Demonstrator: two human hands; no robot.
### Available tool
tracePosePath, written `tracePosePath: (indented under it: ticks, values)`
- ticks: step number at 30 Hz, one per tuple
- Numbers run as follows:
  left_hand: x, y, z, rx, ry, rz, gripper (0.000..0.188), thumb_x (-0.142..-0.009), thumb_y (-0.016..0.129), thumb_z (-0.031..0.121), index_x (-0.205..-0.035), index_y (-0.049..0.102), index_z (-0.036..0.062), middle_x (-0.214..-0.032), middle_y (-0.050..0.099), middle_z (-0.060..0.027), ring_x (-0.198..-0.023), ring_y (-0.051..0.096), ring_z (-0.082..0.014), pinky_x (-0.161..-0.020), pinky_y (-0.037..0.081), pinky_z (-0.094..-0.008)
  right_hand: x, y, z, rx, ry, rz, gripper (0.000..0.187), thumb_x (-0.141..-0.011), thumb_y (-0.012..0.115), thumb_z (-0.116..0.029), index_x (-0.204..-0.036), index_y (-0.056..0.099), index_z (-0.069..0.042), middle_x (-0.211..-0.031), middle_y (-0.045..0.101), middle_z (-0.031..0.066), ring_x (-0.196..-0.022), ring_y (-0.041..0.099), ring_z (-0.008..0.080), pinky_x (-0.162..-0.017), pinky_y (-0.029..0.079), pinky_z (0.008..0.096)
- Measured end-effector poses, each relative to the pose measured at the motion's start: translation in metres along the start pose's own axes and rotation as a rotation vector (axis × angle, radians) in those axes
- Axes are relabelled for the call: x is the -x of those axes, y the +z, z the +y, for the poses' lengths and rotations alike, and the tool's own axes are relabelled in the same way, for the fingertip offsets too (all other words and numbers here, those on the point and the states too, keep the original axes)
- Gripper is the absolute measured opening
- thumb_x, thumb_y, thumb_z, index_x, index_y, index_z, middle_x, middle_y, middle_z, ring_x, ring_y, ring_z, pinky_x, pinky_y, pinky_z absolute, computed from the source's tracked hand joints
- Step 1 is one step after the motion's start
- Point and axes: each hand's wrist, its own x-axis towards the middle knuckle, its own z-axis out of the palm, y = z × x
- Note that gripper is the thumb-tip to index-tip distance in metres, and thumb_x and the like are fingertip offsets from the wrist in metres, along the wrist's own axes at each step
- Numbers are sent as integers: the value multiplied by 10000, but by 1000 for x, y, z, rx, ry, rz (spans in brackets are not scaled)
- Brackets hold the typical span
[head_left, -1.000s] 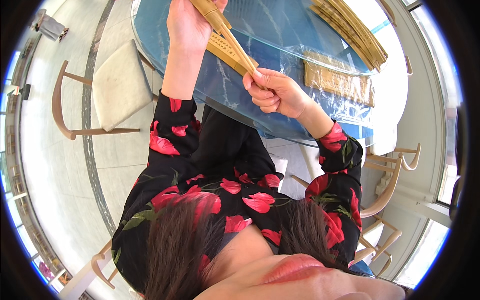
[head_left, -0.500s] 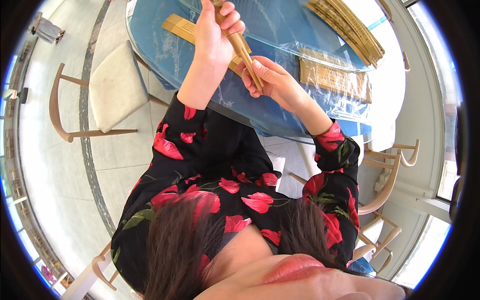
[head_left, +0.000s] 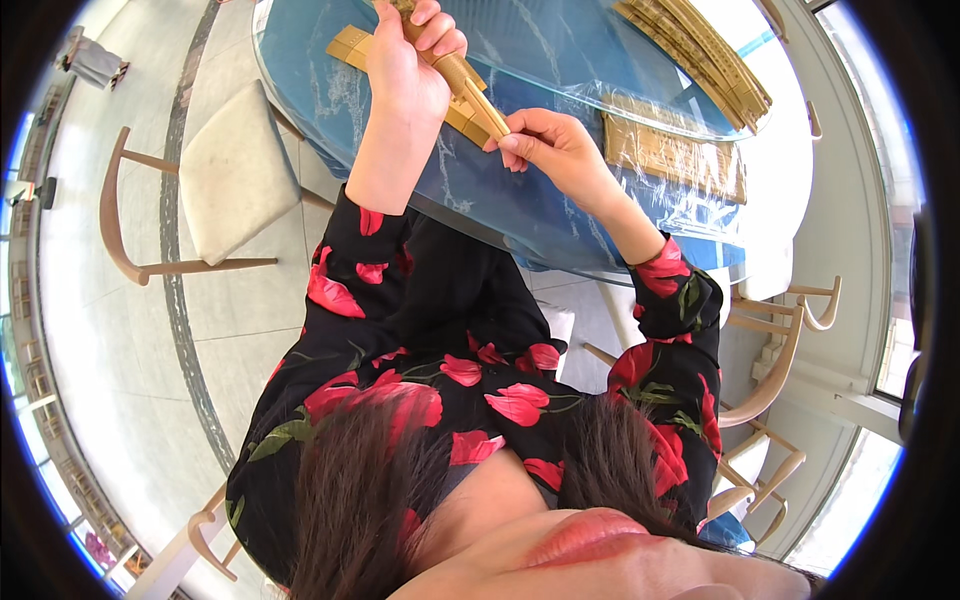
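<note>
While both closed hands (head_left: pixel 412 72) grip it, the bamboo bundle (head_left: pixel 458 78) slants lengthwise lower-right.

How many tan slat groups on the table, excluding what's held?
3: flat strip partly behind left hand, mat right of right hand, fanned stack upper right. More may be hidden.

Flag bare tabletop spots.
Blue rounded table: bare between the left hand and the long yellow slatted bundle; also left of the flat yellow strip. Crowded: over strip, where right hand pinches slim yellow rod; right side, with plastic-covered tan panel.
</note>
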Motion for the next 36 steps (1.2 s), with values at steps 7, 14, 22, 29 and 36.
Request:
tracePosePath:
  ticks: [7, 14, 22, 29, 36]
  values:
    - [28, 20, -26, -129, -77, 38, 461, -1157, 283, 399, -1348, 493, 36, -832, 402, 40, -623, 297, -82, -608, 321, -248, -3, 4, 9, -22, -16, 126, 151, -1021, 669, -150, -1067, 663, -6, -844, 658, -6, -717, 588, 52, -657, 501, 212]
    - [44, 36, -31, -243, 18, 72, 371, -1141, 375, 412, -1169, 491, 61, -779, 365, 50, -622, 283, -73, -575, 288, -247, 4, 17, 6, -114, 17, 121, 101, -1045, 604, -91, -992, 614, -6, -800, 639, 14, -690, 604, 76, -591, 504, 236]
    - [52, 32, -36, -239, 38, 27, 323, -1133, 426, 385, -1113, 507, 72, -809, 401, 34, -652, 332, -87, -592, 329, -256, 0, 15, 5, -118, -16, 140, 126, -1030, 628, -104, -945, 612, -12, -746, 638, 26, -641, 594, 80, -554, 475, 244]
    - [78, 21, -58, -379, -114, 98, 321, -1135, 427, 331, -1166, 570, 46, -1127, 656, -79, -1044, 619, -205, -956, 495, -368, 0, -8, 1, -7, -68, 319, 152, -991, 650, -160, -1039, 621, -18, -840, 672, 44, -729, 613, 81, -611, 491, 267]
    - [96, 7, -67, -522, -382, -166, 320, -1132, 440, 309, -1205, 576, 29, -981, 694, -100, -797, 721, -202, -633, 560, -275, -10, -28, -5, 672, -386, 386, 326, -968, 688, -320, -1053, 666, -7, -949, 659, 92, -1025, 621, 273, -846, 495, 375]
